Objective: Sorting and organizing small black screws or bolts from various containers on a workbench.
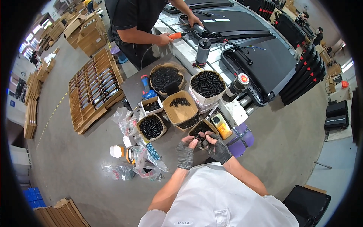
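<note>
My left hand and my right hand, both in grey fingerless gloves, meet in front of my white top. Their fingertips are pinched together around something small and dark, too small to name. Just beyond the fingers stands an open box of small black parts, partly covered by my hands. Farther off, a cardboard box has a few short black cylindrical parts on its bottom. Several more containers of black parts surround it, among them a white-sided one and a low box. To the right lies a yellow-backed phone.
A purple case sits right of the phone. Plastic bags lie at the left, near a blue-handled tool. Black cylindrical motors stand on the roller conveyor's edge. Across the table a co-worker handles an orange tool over black panels.
</note>
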Motion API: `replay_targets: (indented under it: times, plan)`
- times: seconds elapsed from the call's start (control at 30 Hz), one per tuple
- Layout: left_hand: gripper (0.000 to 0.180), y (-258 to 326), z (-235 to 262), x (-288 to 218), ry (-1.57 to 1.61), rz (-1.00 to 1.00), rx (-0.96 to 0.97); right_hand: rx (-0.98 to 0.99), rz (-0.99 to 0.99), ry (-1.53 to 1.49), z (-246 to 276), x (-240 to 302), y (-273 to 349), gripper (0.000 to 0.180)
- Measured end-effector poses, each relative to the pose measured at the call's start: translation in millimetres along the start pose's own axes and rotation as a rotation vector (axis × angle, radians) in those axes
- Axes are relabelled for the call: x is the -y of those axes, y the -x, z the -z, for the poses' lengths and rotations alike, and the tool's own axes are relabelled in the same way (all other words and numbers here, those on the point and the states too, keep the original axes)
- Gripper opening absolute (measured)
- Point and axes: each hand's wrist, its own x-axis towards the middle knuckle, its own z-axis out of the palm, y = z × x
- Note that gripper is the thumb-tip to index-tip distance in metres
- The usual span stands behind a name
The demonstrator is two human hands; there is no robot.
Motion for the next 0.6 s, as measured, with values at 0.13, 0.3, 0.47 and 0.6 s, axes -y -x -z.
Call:
replay_targets:
  times: [0.13, 0.3, 0.47, 0.6]
  plan:
    - [0.025, 1.6, -3.4, 1.7, -0.017, -0.011, 0.023, 0.053, 0.041, -0.025, 0.9, -1.1, -1.9, 0.015]
    - [0.028, 2.9, -6.5, -1.9, 0.100, 0.085, 0.034, 0.045, 0.053, 0.050, -0.4, -1.4, -1.8, 0.016]
    - [0.023, -4.8, -4.1, 9.4, 0.230, 0.110, 0.041, 0.007, 0.010, 0.043, -1.0, -1.8, -4.3, 0.017]
    - [0.022, -10.8, -2.0, 10.3, 0.260, 0.121, 0.058, -0.027, 0.003, 0.102, 0.8, -0.7, -7.1, 0.018]
